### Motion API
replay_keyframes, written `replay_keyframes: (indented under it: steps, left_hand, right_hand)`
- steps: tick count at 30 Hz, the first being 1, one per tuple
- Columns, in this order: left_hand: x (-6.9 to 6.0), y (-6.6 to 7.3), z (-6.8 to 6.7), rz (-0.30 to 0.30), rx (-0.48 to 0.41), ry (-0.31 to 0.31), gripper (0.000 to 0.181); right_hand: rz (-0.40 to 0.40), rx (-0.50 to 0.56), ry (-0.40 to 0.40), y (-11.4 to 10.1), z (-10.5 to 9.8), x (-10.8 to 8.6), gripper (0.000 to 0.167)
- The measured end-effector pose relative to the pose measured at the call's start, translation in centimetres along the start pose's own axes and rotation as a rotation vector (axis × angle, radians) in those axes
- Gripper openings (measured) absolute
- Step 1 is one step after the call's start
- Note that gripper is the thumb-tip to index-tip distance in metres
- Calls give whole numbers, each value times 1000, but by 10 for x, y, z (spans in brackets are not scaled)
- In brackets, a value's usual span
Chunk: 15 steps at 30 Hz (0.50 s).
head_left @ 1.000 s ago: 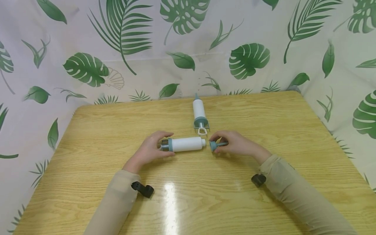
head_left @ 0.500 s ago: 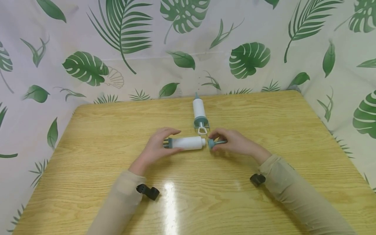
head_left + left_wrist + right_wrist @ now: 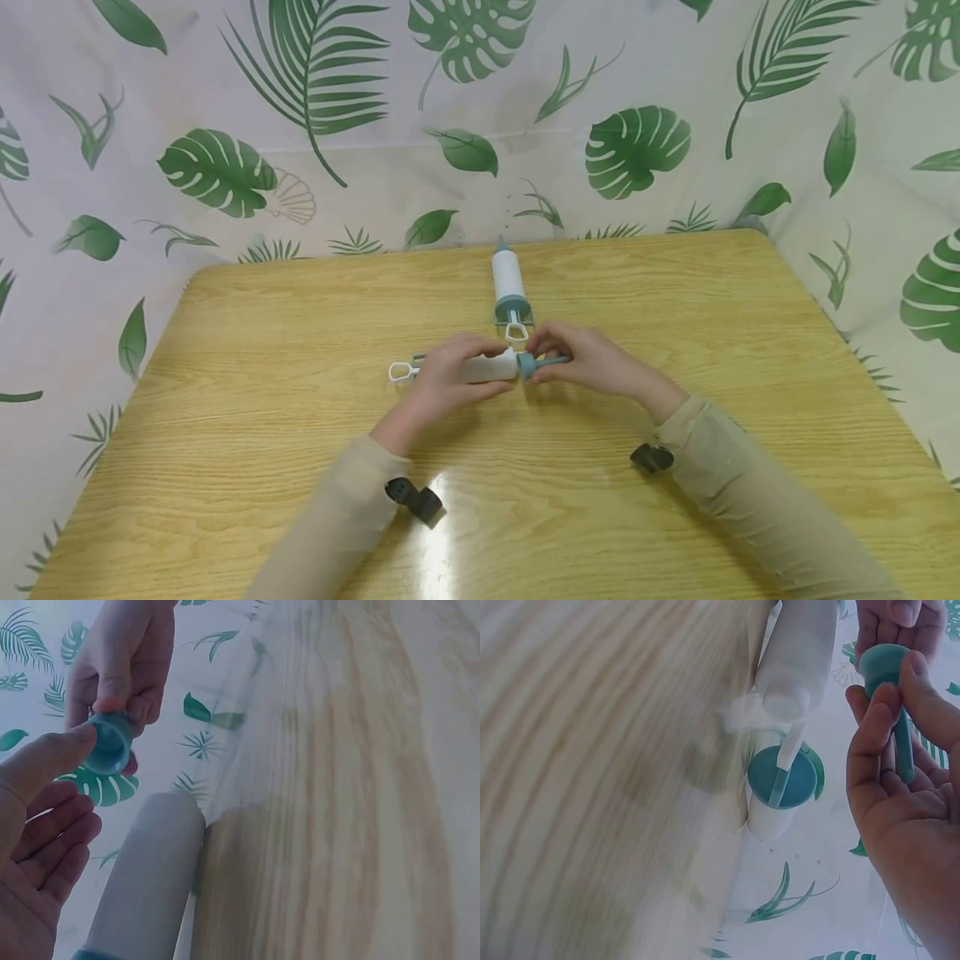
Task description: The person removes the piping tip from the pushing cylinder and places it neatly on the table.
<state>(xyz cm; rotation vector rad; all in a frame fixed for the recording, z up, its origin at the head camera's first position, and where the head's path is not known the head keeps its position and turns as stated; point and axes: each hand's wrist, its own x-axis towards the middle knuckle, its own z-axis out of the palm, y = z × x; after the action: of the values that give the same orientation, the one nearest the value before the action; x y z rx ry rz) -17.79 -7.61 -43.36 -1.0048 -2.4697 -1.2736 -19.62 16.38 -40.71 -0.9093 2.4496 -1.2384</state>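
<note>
Here, right fingers (image 3: pixel 872 739) pinch teal nozzle (image 3: pixel 883 666); left fingers (image 3: pixel 64 826) relaxed over white tube (image 3: pixel 150 877), contact unclear.

On my head feed, the left arm (image 3: pixel 322 529) and right arm (image 3: pixel 761 492) reach forward and slant inward, clothed to just short of the hands. I have the left hand (image 3: pixel 446 375) with its thumb (image 3: pixel 49 763) out straight, apart from the loosely bent fingers (image 3: pixel 61 838). My right hand (image 3: pixel 596 360) faces it, near, thumb and fingertips in a pinch.
</note>
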Motion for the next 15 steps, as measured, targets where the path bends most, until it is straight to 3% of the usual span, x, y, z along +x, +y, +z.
replay_keyframes:
  steps: [9, 15]
  left_hand:
    - [3, 5, 7, -26, 18, -3, 41]
    - [3, 6, 9, -1, 21, -13, 37]
  right_hand:
    - [-22, 29, 5, -4, 2, 0, 34]
    - [-10, 32, 5, -4, 4, 0, 33]
